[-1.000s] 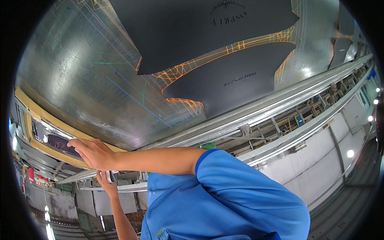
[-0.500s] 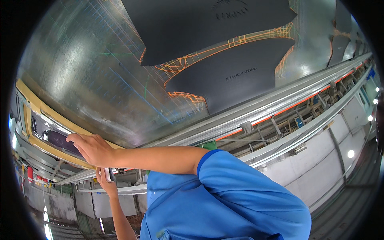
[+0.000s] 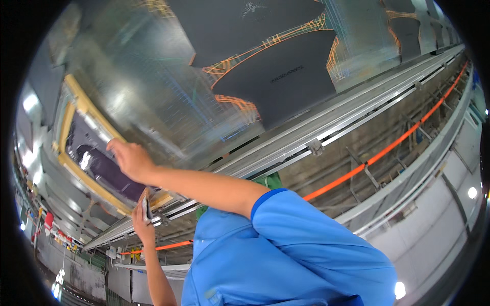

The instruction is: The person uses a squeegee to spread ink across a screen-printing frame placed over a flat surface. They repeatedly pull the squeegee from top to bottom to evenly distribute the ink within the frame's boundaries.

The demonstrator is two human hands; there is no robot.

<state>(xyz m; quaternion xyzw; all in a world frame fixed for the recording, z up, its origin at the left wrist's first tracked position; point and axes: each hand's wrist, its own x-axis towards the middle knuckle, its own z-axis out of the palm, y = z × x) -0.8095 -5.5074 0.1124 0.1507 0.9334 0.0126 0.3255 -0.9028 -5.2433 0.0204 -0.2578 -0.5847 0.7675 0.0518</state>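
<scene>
Stretching across a wide metal cutting table (image 3: 153, 92) where dark fabric pieces (image 3: 286, 76) lie outlined in orange, a person in a blue shirt (image 3: 286, 255) works at a yellow-framed panel (image 3: 76, 132) near the table's left edge. The right hand (image 3: 130, 158) rests open, fingers flat on the panel's dark sheet (image 3: 109, 176). The left hand (image 3: 143, 222), just below, grips a small dark object (image 3: 146, 206) at the frame's edge.

I am stretching my right arm (image 3: 204, 186), bare below a blue short sleeve, across to my left, its hand (image 3: 131, 159) lying flat with fingers spread. My left hand (image 3: 143, 222) is reaching up beneath it, fingers curled in a pinching grip.
</scene>
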